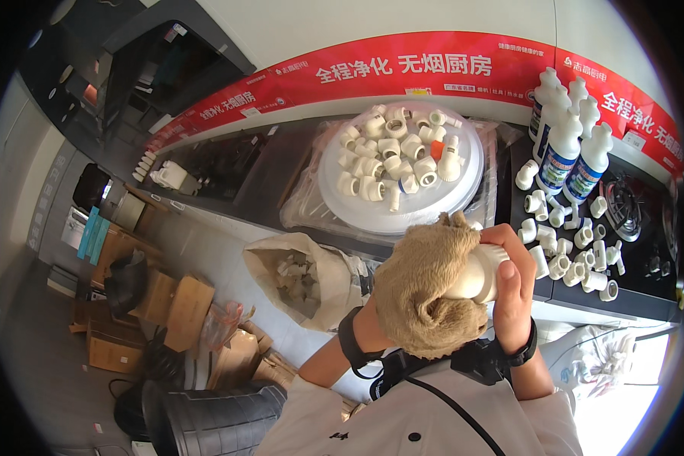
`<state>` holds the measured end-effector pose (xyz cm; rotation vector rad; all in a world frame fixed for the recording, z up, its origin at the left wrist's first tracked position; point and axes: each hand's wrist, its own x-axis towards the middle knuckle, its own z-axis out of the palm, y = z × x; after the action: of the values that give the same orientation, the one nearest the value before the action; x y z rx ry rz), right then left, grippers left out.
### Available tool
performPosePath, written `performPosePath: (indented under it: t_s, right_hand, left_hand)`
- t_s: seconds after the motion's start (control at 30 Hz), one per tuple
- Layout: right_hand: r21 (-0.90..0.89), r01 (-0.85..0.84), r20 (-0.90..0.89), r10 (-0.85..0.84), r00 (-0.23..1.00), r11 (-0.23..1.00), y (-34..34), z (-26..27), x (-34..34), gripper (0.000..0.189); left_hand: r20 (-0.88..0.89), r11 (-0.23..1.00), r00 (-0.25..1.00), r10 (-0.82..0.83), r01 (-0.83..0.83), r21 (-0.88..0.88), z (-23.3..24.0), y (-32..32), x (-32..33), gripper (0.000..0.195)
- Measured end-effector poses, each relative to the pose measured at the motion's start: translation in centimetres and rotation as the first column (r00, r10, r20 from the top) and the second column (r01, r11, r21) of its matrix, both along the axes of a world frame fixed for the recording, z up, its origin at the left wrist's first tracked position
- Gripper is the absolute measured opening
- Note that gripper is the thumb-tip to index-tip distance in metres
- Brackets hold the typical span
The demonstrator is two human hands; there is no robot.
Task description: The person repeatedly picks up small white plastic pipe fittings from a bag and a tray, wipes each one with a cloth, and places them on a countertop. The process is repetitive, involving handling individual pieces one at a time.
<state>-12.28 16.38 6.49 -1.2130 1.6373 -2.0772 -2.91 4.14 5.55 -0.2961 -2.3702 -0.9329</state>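
Observation:
A brown fleecy cloth (427, 285) covers most of my left hand (374, 326), leaving its fingers hidden. Pressed into the cloth's right side is a white plastic pipe fitting (479, 275) with a ribbed collar. My right hand (516, 290) grips that fitting from the right, thumb and fingers around the collar. Both hands are close together in front of my chest. Just beyond them, several white elbow and tee fittings (389, 149) rest on a round, pale plastic lid (342, 208). More white fittings (575, 251) lie on the dark countertop to the right.
White bottles with blue labels (560, 154) stand behind the right-hand fittings, near a gas burner (621, 208). Below the counter at left, an open woven sack (285, 245) holds white pieces. Cardboard boxes (188, 310) and a black bin (216, 419) occupy the floor.

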Motion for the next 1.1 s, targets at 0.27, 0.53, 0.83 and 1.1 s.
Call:
performPosePath:
  t_s: [0.27, 0.53, 0.83, 1.1]
  right_hand:
    - [-0.061, 0.122, -0.128, -0.129, 0.983, 0.991, -1.6, -0.9, -0.2, 0.039]
    - [-0.067, 0.241, -0.497, -0.242, 0.833, 0.968, -3.0, -1.3, -0.1, 0.038]
    - [-0.007, 0.125, -0.199, -0.124, 0.972, 0.992, -1.8, -1.5, 1.2, 0.032]
    - [0.05, 0.126, 0.077, -0.13, 0.989, 0.991, -0.6, -1.1, -0.1, 0.023]
  left_hand:
    - [0.076, 0.912, 0.989, 0.13, -0.149, 0.383, -1.5, -1.2, -1.2, 0.044]
    - [-0.075, 0.978, 0.975, 0.207, -0.205, 0.036, -3.0, -3.3, 0.7, 0.046]
    - [-0.226, 0.971, 0.974, -0.017, -0.038, -0.238, -0.1, -2.4, 0.8, 0.045]
    - [0.151, 0.98, 0.976, 0.159, -0.138, -0.141, 0.5, 0.7, -0.6, 0.053]
